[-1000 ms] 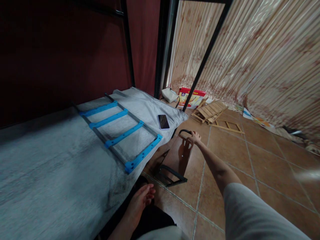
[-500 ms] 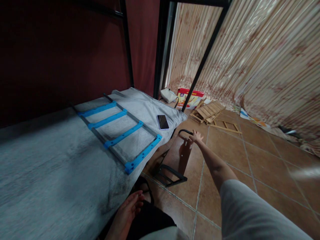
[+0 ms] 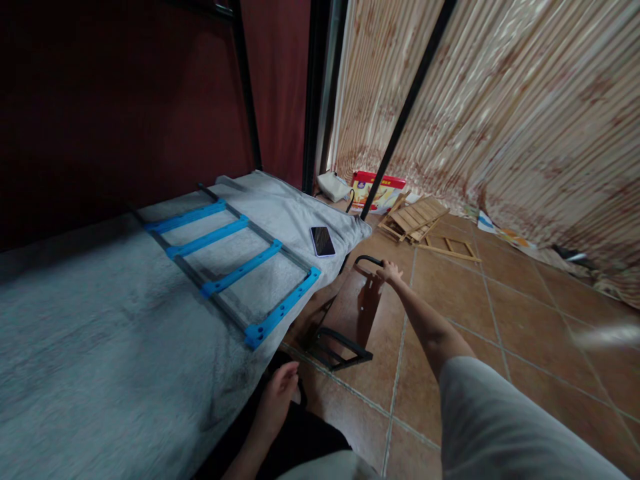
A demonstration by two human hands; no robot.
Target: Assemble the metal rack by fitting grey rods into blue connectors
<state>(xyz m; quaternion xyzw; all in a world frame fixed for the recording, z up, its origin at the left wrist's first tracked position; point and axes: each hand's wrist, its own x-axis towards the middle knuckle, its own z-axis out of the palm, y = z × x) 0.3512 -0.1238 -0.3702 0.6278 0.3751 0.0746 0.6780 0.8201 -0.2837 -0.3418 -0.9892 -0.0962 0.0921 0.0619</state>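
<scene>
Brown board [image 3: 350,301] sat on the floor [image 3: 540,347] beside the bed [image 3: 120,340].
Right hand [image 3: 391,273] touched its far corner, probably to steady it; couldn't tell grip. Left hand [image 3: 281,388] half-open, apparently empty.

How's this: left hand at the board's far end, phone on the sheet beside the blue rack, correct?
Not the left hand: the head view shows the right hand at the far end of the board. The phone is on the sheet beside the blue rack.
</scene>
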